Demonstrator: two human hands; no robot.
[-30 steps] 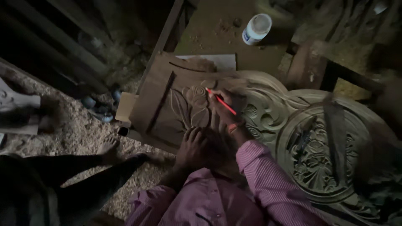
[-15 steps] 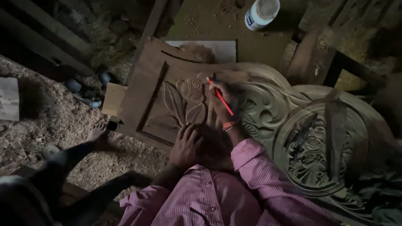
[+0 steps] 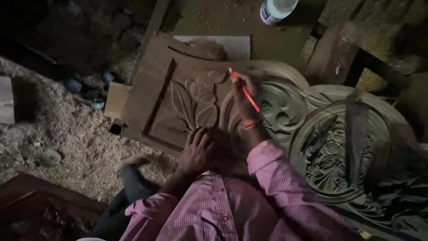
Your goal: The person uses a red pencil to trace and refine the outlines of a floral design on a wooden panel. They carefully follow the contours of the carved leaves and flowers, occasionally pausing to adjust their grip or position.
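Looking down from head height, a dim woodcarving workshop is seen. At the far left, a floor covered in pale sawdust [image 3: 67, 134] is shown, with a few small rounded objects half buried in it; what they are cannot be told. Just right of the sawdust, a small pale wooden block [image 3: 117, 99] is tucked against the edge of a flat brown wooden panel carved with a rose and leaves [image 3: 187, 105], apparently as a prop or stop. The panel is laid flat so its carved face can be reached from above.

On the panel's near edge the left hand [image 3: 196, 149] is pressed down, fingers spread and gripping nothing, seemingly to steady the work. To its right, a slim red pencil [image 3: 244, 91] is pinched between the closed fingers of the right hand [image 3: 243, 100], which is held over the spot where the rose panel meets a larger carved wooden piece with scrolls and a round floral medallion [image 3: 330, 156]. The pencil's upper end is tilted towards the top of the view; its tip is hidden behind the hand, so contact with the wood cannot be confirmed. Pink striped shirt sleeves [image 3: 276, 178] are seen below both hands.

At the top, right of centre, a white plastic bottle with a blue label [image 3: 275, 10] is set well apart from the carving.
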